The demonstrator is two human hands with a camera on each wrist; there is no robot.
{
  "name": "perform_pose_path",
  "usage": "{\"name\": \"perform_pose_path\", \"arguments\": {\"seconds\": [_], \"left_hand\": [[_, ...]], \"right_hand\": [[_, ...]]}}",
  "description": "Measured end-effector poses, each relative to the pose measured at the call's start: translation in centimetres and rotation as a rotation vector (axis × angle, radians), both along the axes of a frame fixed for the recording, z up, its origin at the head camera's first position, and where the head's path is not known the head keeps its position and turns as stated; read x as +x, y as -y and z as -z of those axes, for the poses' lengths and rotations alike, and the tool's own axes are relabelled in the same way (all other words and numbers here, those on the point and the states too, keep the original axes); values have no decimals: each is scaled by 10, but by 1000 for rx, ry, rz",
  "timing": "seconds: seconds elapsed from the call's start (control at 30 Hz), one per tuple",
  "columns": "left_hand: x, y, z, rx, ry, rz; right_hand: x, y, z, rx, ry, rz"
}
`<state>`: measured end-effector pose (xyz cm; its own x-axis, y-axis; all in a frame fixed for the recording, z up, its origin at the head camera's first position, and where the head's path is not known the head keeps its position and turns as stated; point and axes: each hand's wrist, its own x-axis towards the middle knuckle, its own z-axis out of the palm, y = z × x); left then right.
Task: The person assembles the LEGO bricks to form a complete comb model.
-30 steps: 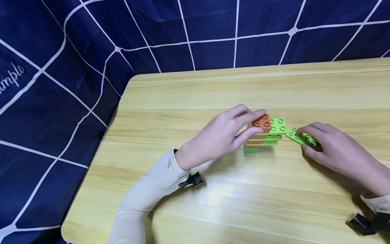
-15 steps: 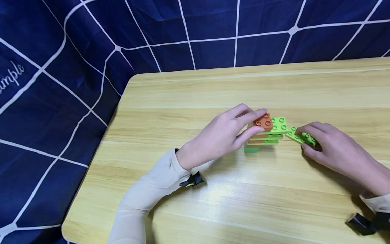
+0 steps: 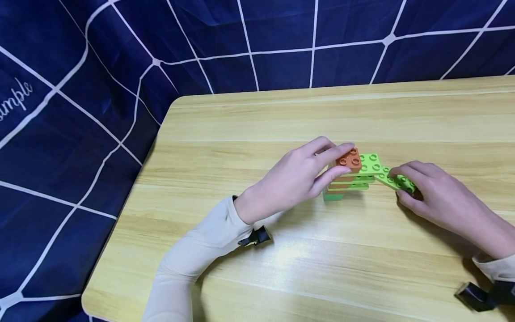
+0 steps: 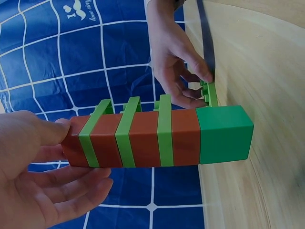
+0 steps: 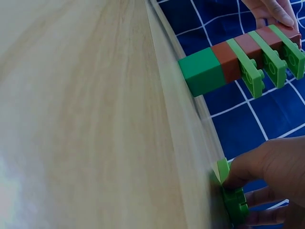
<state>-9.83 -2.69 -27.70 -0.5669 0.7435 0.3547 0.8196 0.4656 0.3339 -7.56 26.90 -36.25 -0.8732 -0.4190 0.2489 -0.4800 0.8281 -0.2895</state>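
A tower of toy building bricks [image 3: 348, 160] stands upright on the table, several orange-brown bricks alternating with light green plates above a green base brick [image 4: 226, 135]. The plates jut out to the right. My left hand [image 3: 291, 181] holds the tower's top brick [image 3: 350, 162] between thumb and fingers. Low at the table, right of the tower, my right hand [image 3: 432, 192] pinches a light green studded plate [image 3: 386, 175]. In the head view this plate's left end overlaps the edge of the tower's plates. My right fingers hide part of it.
The wooden table [image 3: 225, 129] has a rounded corner at the far left. A dark blue curtain [image 3: 281, 40] with white grid lines hangs behind it and along its left side. Black wrist cameras sit at the left cuff [image 3: 255, 236] and right cuff [image 3: 474, 296].
The right hand has shifted slightly left with its plate, closing the small gap to the tower in the head view. The left hand keeps its hold on the top brick.
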Motion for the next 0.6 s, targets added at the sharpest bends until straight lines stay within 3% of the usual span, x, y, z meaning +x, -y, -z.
{"name": "perform_pose_path", "arguments": {"seconds": [0.6], "left_hand": [[0, 0, 0, -19, -2, -9]], "right_hand": [[0, 0, 1, -11, -5, -3]]}}
